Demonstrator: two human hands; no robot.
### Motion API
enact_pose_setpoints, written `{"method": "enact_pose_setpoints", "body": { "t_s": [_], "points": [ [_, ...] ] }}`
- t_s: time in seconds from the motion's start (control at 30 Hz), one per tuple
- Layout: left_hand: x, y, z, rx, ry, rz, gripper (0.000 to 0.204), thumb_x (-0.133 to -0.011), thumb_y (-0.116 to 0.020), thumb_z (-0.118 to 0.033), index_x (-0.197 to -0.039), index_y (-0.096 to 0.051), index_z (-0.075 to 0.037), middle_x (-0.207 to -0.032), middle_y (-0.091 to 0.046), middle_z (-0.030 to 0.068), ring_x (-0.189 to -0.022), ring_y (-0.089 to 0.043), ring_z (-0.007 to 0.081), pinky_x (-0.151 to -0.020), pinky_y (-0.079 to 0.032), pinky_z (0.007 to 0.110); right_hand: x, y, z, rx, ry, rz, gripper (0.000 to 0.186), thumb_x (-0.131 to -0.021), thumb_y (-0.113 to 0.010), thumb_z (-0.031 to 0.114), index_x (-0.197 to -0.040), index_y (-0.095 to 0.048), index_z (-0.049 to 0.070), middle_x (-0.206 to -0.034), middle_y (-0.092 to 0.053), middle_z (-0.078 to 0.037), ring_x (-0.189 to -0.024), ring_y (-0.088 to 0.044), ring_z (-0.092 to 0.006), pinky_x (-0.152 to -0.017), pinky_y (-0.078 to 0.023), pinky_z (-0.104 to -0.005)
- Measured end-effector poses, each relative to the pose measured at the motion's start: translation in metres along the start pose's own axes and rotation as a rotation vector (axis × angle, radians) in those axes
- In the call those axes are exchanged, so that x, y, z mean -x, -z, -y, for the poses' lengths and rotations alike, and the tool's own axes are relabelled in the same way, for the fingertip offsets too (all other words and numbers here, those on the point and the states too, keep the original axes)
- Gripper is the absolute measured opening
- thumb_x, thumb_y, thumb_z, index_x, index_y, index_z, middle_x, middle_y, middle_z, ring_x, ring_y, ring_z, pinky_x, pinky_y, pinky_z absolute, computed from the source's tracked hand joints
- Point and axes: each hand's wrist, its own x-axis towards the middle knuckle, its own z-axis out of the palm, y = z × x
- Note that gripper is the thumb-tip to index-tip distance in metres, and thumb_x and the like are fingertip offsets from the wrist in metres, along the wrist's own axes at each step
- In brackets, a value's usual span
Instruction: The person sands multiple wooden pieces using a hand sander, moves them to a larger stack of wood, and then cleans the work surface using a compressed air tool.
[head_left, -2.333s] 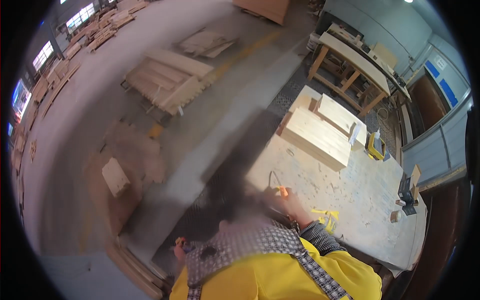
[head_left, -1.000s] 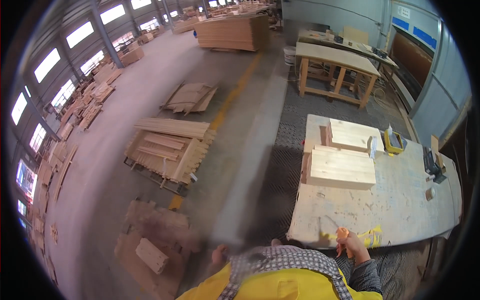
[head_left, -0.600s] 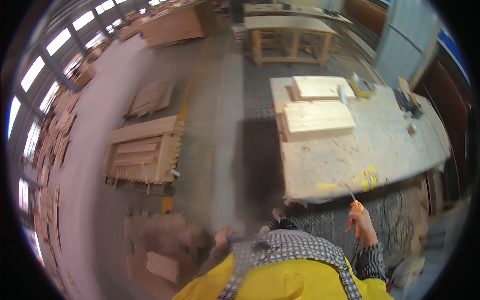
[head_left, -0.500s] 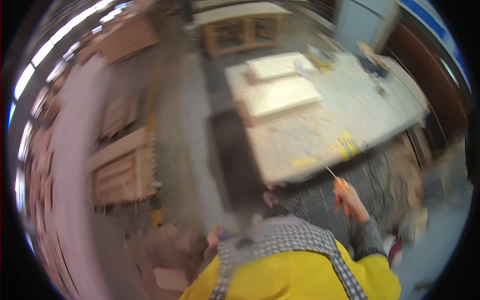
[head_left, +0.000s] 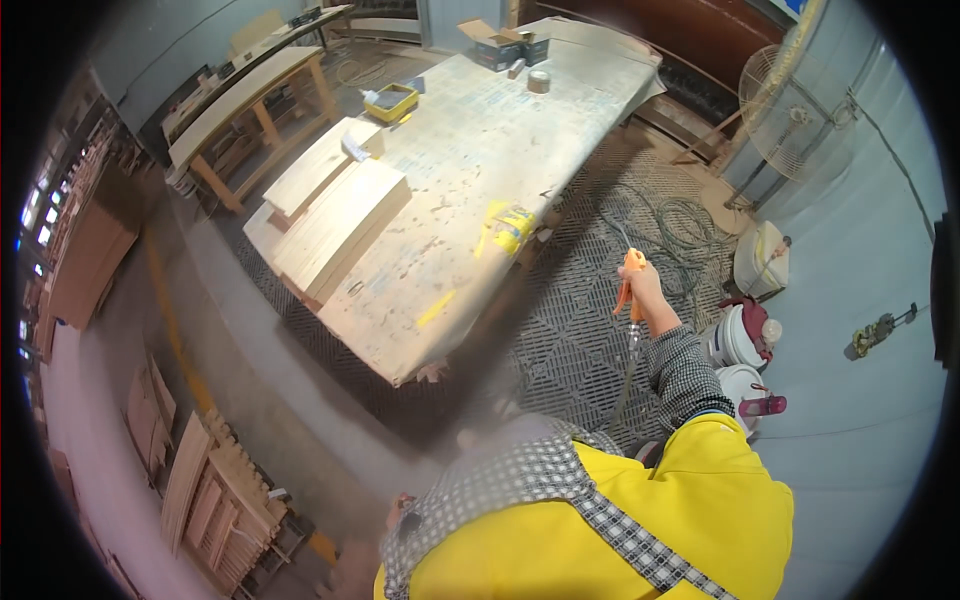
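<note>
My right hand (head_left: pixel 652 292) is wrapped round an orange air blow gun (head_left: pixel 633 263), held out over the dark floor grating to the right of the table. Its thin nozzle points away from me, and a hose hangs from the handle. Only a small part of my left hand (head_left: pixel 398 508) shows at the lower left, beside my checked apron; its fingers are too hidden to read. Pale wooden boards (head_left: pixel 345 225) lie side by side on the worn table (head_left: pixel 470 165), left of the gun. Yellow tape (head_left: pixel 512 230) marks the table's right edge.
A yellow tray (head_left: pixel 392 103), a tape roll (head_left: pixel 539 82) and an open box (head_left: pixel 493 45) stand farther along the table. Coiled hose (head_left: pixel 680 225) lies on the grating (head_left: pixel 560 320). White buckets (head_left: pixel 735 335) and a large fan (head_left: pixel 795 115) line the right wall. Slatted wood (head_left: pixel 225 500) sits lower left.
The view has swung to the right, so the table now sits farther left and the wall, fan and buckets show. The blow gun remains in my right hand, now farther from the table edge.
</note>
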Motion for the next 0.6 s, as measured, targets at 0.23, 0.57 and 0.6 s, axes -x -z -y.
{"method": "enact_pose_setpoints", "body": {
  "t_s": [0.23, 0.57, 0.6],
  "points": [
    [0.001, -0.020, -0.009, -0.073, -0.066, -0.046, 0.033, -0.088, -0.056, -0.038, -0.100, -0.064, -0.009, -0.088, -0.068, 0.0119, -0.081, -0.066, 0.0228, -0.074, -0.051, 0.035, -0.015, 0.045, 0.047, -0.206, -0.074, -0.148, 0.013, -0.082, -0.059, 0.011, -0.080, -0.052, 0.001, -0.055, -0.051, -0.010, -0.040, -0.052, -0.0232, -0.037, -0.044, -0.0356],
    [0.013, -0.040, 0.015, -0.842, -0.865, -0.226, 0.034, -0.067, -0.065, -0.008, -0.101, -0.063, -0.008, -0.102, -0.065, 0.0126, -0.098, -0.062, 0.0311, -0.084, -0.049, 0.036, 0.119, -0.046, 0.142, -0.032, -0.076, 1.316, 0.027, -0.074, -0.067, 0.021, -0.089, -0.058, 0.001, -0.064, -0.058, -0.004, -0.052, -0.052, -0.0110, -0.047, -0.041, -0.0239],
    [-0.002, -0.043, 0.027, -0.908, -0.767, -0.249, 0.033, -0.066, -0.066, -0.009, -0.099, -0.063, -0.007, -0.099, -0.065, 0.0131, -0.098, -0.062, 0.0307, -0.084, -0.049, 0.038, 0.133, -0.063, 0.159, 0.066, -0.016, 1.481, 0.025, -0.071, -0.070, 0.019, -0.086, -0.061, 0.001, -0.065, -0.061, -0.003, -0.053, -0.052, -0.0099, -0.049, -0.040, -0.0224]
  ]
}}
